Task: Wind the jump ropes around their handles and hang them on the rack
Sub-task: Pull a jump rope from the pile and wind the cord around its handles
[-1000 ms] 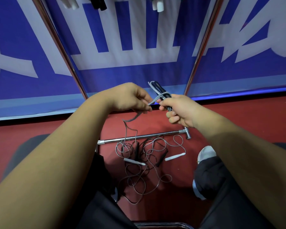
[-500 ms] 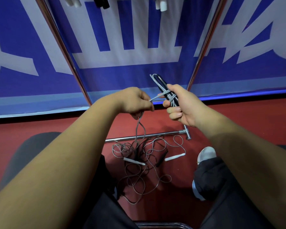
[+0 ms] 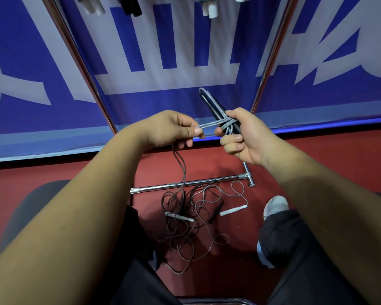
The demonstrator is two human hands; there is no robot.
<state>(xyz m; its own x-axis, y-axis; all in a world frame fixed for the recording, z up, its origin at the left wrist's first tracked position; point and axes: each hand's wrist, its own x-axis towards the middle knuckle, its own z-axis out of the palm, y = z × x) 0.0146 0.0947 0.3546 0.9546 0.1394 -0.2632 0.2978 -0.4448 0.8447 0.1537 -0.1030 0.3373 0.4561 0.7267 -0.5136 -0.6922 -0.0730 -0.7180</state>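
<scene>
The right hand (image 3: 249,137) grips a pair of black handles (image 3: 216,108), fingers curled round them, their far ends tilted up and away to the left. A grey rope (image 3: 211,124) crosses the handles in several turns just beside the thumb. The left hand (image 3: 169,128) pinches this rope between thumb and forefinger, taut between the hands, and the slack drops to a tangle of ropes (image 3: 185,236) on the red floor (image 3: 317,161), with two white handles (image 3: 233,210) among it. Beyond lies the rack's chrome base bar (image 3: 196,183), then a blue and white banner (image 3: 163,91), with more handles (image 3: 209,7) hanging at the top.
</scene>
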